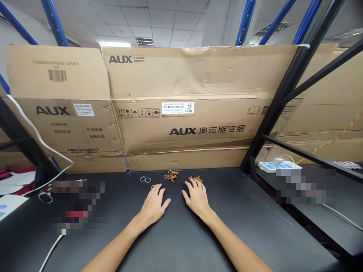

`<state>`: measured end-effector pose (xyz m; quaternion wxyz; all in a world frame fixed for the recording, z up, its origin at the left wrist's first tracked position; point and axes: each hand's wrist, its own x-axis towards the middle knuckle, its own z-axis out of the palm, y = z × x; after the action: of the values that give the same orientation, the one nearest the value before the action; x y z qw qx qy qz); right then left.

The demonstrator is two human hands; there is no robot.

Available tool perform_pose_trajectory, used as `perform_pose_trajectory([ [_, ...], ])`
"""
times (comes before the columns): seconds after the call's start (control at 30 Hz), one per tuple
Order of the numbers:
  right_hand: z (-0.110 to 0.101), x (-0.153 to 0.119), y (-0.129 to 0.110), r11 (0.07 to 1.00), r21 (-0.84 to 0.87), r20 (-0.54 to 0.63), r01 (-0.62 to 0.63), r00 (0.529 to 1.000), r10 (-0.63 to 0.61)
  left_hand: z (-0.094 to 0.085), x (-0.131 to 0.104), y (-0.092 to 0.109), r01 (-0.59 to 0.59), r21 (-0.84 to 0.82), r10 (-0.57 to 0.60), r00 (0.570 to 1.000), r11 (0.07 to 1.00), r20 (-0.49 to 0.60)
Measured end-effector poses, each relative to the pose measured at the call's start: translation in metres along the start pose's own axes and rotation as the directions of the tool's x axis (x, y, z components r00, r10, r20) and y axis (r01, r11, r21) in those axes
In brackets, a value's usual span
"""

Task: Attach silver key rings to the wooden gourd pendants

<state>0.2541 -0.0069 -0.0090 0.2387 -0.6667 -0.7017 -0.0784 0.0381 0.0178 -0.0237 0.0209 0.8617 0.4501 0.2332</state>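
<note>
Head view shows the left hand (pixel 154 203) and right hand (pixel 198 197) palm down on the counter (pixel 176 241), fingers loosely spread and gripping nothing visible. Left fingers partly cover a metal ring (pixel 152 186); right fingertips half hide some brown pieces (pixel 199 179), contact unclear. Between and beyond them lies a brown cluster (pixel 173 175), its shapes too small to read. Pixelation masks objects at left (pixel 78 207).
</note>
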Motion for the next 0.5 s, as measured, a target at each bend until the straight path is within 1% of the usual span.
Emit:
perform_pose_trajectory([
  [0.1,0.0,-0.002,0.001,0.998,-0.035,-0.007,-0.046,0.999,0.045,-0.007,0.001,0.001,-0.088,-0.116,0.091,0.996,0.989,0.018],
  [0.2,0.001,-0.005,-0.004,0.999,0.012,-0.014,-0.04,0.999,0.04,-0.012,0.001,0.004,-0.129,-0.181,0.14,0.989,0.975,0.05],
  [0.3,0.004,-0.008,-0.01,0.987,0.156,-0.006,0.047,0.999,-0.046,-0.014,0.001,0.005,-0.157,-0.197,0.169,0.985,0.968,0.044],
  [0.4,0.005,-0.007,-0.011,0.922,0.333,-0.052,0.197,0.98,-0.19,-0.011,0.001,0.004,-0.15,-0.144,0.149,0.989,0.978,-0.013],
  [0.47,0.001,-0.006,-0.01,0.888,0.388,-0.099,0.245,0.969,-0.225,-0.007,0.001,0.002,-0.103,-0.092,0.099,0.994,0.99,-0.039],
  [0.5,-0.002,-0.004,-0.008,0.891,0.39,-0.112,0.234,0.972,-0.207,-0.006,0.001,0.001,-0.079,-0.072,0.076,0.996,0.994,-0.046],
])
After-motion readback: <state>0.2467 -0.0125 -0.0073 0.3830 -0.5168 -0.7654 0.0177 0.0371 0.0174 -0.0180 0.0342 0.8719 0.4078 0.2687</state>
